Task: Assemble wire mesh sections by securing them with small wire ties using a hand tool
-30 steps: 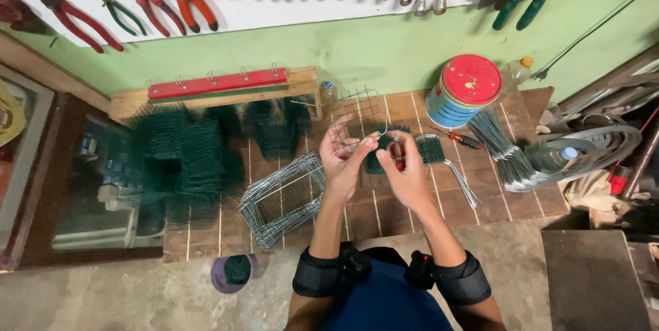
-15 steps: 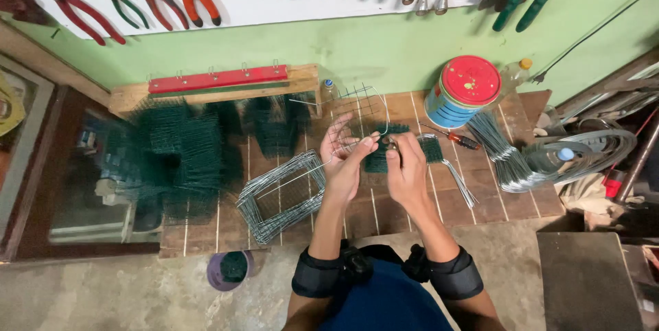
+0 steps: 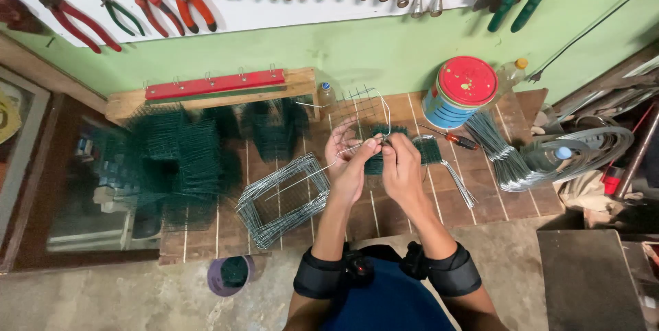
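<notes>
Since the earlier frame both hands are sitting a little lower and closer together over the middle of the worktop (image 3: 480, 200). Left hand (image 3: 345, 159) and right hand (image 3: 400, 166) are both pinching a thin bare wire (image 3: 386, 117) that is looping up above the fingertips, with a small green mesh piece (image 3: 376, 159) behind. Wire is looking light, springy, sharp-ended; best gripped near the bend. Rectangular wire frames (image 3: 285, 197) are lying at the front edge. Red-lidded tin (image 3: 458, 92) at the back right, contents hidden; purple cup (image 3: 230, 275) on the floor holding green bits.
</notes>
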